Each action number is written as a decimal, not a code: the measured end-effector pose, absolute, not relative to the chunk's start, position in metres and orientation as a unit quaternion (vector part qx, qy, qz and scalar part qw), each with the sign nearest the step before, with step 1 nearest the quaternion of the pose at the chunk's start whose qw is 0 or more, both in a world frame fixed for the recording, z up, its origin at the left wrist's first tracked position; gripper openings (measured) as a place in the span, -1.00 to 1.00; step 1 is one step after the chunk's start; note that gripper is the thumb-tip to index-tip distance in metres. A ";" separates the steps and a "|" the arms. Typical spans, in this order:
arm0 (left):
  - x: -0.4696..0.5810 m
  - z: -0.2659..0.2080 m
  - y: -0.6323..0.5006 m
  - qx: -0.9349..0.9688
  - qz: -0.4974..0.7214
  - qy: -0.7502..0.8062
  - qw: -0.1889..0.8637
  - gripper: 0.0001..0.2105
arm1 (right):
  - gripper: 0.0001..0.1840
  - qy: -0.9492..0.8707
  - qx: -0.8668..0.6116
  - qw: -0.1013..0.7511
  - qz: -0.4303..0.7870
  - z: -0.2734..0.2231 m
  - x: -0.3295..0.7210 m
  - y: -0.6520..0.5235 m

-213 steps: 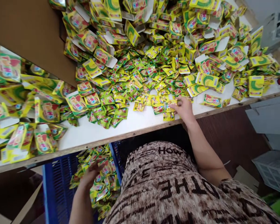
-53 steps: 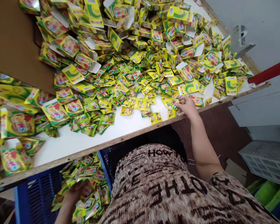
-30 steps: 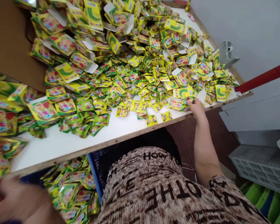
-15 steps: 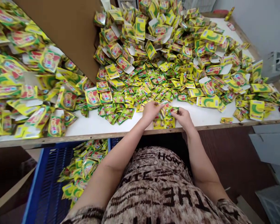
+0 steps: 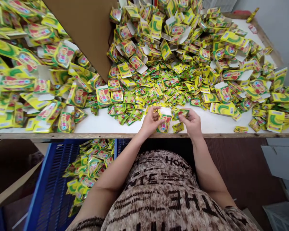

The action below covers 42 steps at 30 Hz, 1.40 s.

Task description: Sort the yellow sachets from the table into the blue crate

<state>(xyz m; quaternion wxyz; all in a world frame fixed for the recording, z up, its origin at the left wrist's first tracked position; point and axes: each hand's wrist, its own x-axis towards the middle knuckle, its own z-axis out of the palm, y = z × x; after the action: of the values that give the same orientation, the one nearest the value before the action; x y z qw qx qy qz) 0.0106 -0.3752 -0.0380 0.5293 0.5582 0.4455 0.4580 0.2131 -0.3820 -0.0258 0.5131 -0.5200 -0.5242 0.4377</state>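
Near the table's front edge, my left hand (image 5: pixel 150 121) is closed around a small yellow-and-green box (image 5: pixel 164 120) with a white flap at its top. My right hand (image 5: pixel 191 123), just to the right, pinches small green-and-yellow packets (image 5: pixel 180 114) close beside the box. How many packets are in the fingers I cannot tell. Under them another yellow packet (image 5: pixel 178 127) lies on the white tabletop (image 5: pixel 203 122). Beyond my hands spreads a heap of loose green packets (image 5: pixel 159 85).
Small boxes (image 5: pixel 178 30) are piled behind the packets, many with raised flaps. A brown cardboard panel (image 5: pixel 84 29) splits this pile from more boxes (image 5: pixel 29 86) at left. Below the table edge, a blue crate (image 5: pixel 42 189) holds many packets. A wooden rim (image 5: pixel 267 45) borders the right side.
My left hand now holds a box upright where packets lay between my hands. My right hand keeps packets pinched at its side. The view has shifted a little left.
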 end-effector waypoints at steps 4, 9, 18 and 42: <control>0.017 -0.037 -0.380 0.537 0.465 0.403 0.577 -0.36 | -0.74 -0.564 -0.513 0.555 0.333 -0.011 0.200 -0.375; 0.020 -0.039 -0.384 0.509 0.481 0.396 0.594 -0.42 | -0.83 -0.718 -0.507 0.440 0.183 0.008 0.188 -0.379; 0.019 -0.030 -0.396 0.461 0.480 0.363 0.652 -0.41 | -0.78 -0.857 -0.453 0.173 0.171 0.065 0.190 -0.381; 0.013 -0.025 -0.404 0.463 0.470 0.372 0.653 -0.64 | -0.73 -0.900 -0.390 0.120 0.151 0.040 0.195 -0.382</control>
<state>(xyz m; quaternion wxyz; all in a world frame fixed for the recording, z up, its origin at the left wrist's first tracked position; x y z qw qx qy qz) 0.0131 -0.4039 -0.0248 0.6530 0.4627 0.3721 0.4702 0.1955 -0.3815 0.0404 0.1201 -0.3902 -0.9003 0.1512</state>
